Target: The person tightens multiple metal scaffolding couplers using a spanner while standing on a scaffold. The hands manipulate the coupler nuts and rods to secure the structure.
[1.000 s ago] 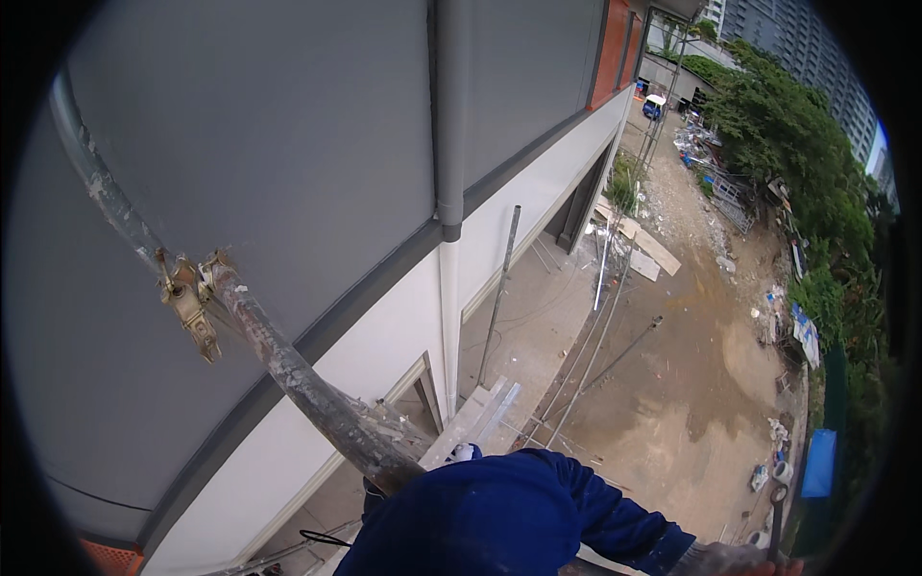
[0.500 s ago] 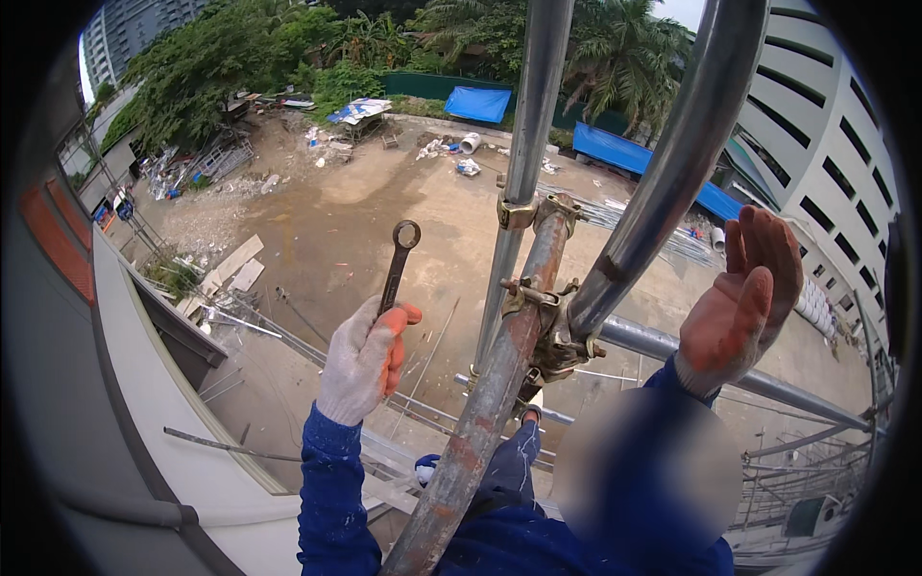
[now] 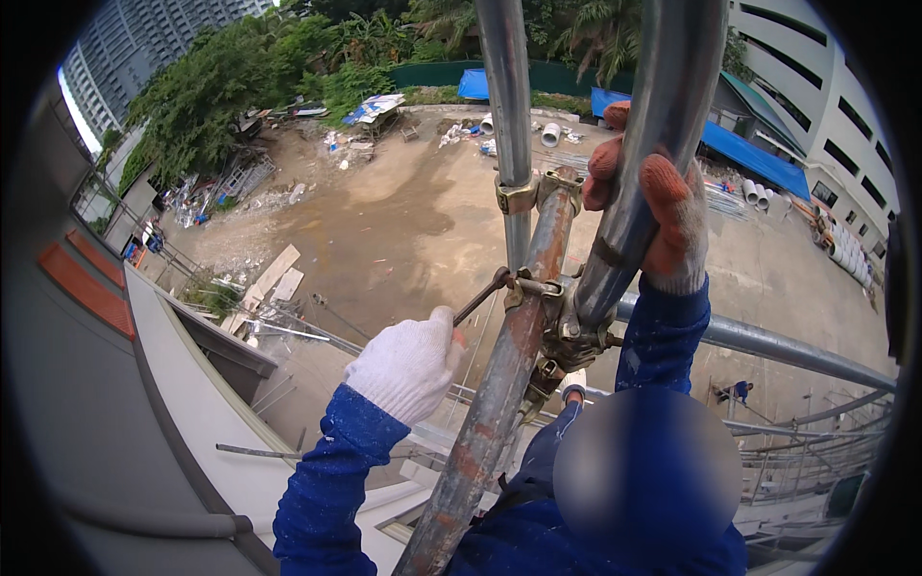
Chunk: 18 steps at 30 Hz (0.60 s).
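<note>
Here's my left hand [image 3: 403,368], fingers closed round the wrench [image 3: 480,299], its head at the clamp [image 3: 540,290], right hand's [image 3: 680,233] fingers curled round the steel pole [image 3: 672,106]; seated shallow, that wrench could slip.

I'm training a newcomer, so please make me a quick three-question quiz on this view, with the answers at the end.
1. What tool does the left hand hold, and what is its far end beside?
2. True or false: the right hand is on a wooden post.
3. Pick one. The sheets beyond the yard are: A) yellow, B) blue, C) red.

Key:
1. A wrench, beside a clamp.
2. False; it is on a metal tube.
3. B.
</note>
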Each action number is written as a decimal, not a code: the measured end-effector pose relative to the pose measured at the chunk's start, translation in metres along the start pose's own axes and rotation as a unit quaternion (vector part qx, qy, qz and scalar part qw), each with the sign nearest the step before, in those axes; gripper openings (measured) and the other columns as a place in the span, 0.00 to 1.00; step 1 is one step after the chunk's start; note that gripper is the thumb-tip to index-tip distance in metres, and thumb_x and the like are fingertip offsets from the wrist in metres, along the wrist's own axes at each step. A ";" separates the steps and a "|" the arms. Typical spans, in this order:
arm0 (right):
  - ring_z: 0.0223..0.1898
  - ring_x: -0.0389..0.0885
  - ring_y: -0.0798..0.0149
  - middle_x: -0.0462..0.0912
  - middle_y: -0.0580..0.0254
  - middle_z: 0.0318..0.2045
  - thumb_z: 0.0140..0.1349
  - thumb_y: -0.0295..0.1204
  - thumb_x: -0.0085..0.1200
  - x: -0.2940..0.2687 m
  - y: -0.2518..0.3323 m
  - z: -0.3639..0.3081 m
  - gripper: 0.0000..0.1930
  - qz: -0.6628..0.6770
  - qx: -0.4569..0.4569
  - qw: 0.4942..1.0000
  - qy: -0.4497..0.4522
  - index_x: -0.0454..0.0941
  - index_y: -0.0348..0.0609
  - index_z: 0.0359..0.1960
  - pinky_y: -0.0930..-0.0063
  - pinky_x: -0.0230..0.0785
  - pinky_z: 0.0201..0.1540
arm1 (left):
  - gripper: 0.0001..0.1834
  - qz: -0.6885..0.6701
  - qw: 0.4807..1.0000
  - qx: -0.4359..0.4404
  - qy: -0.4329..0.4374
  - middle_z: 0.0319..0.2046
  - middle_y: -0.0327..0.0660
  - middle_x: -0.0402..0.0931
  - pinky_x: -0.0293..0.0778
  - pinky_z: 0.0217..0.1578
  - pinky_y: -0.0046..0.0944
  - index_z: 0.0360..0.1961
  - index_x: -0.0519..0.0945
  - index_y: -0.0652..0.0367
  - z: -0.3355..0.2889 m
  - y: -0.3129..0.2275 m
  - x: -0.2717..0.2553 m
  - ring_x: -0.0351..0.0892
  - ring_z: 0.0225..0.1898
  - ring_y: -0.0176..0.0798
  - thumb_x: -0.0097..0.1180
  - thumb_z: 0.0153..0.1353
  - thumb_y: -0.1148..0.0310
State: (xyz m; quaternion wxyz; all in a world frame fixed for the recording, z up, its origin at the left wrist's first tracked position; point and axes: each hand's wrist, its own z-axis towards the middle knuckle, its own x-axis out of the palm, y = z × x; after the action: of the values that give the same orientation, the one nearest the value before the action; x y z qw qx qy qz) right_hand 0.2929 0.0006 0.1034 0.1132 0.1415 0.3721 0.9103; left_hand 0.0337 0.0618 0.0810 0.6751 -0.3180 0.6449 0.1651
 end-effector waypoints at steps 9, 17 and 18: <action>0.29 0.80 0.64 0.80 0.55 0.31 0.55 0.45 0.61 0.000 -0.007 0.004 0.36 0.057 -0.029 0.998 0.002 0.64 0.28 0.56 0.72 0.75 0.33 | 0.15 -0.157 0.924 -0.085 0.338 0.21 0.50 0.77 0.72 0.15 0.44 0.26 0.74 0.66 0.048 -0.005 -0.062 0.78 0.20 0.47 0.52 0.61 0.64; 0.32 0.77 0.63 0.78 0.54 0.33 0.54 0.54 0.57 -0.006 -0.011 0.002 0.42 -0.013 -0.038 0.999 0.019 0.62 0.28 0.58 0.69 0.71 0.36 | 0.14 -0.230 0.906 -0.088 0.344 0.21 0.41 0.74 0.76 0.15 0.35 0.29 0.71 0.61 0.040 -0.003 -0.043 0.77 0.19 0.34 0.45 0.67 0.62; 0.32 0.77 0.62 0.78 0.54 0.34 0.54 0.54 0.57 -0.007 -0.011 0.002 0.42 -0.007 -0.015 1.000 0.010 0.62 0.28 0.58 0.69 0.71 0.37 | 0.14 -0.218 0.917 -0.063 0.328 0.21 0.40 0.73 0.76 0.16 0.34 0.31 0.70 0.62 0.034 -0.006 -0.040 0.76 0.18 0.34 0.43 0.68 0.62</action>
State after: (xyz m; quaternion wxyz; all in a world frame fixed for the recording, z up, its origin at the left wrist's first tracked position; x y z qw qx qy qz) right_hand 0.3009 0.0074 0.0955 0.1182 0.1282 0.3603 0.9164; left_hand 0.0593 0.0864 0.1198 0.4232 -0.5291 0.7331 -0.0594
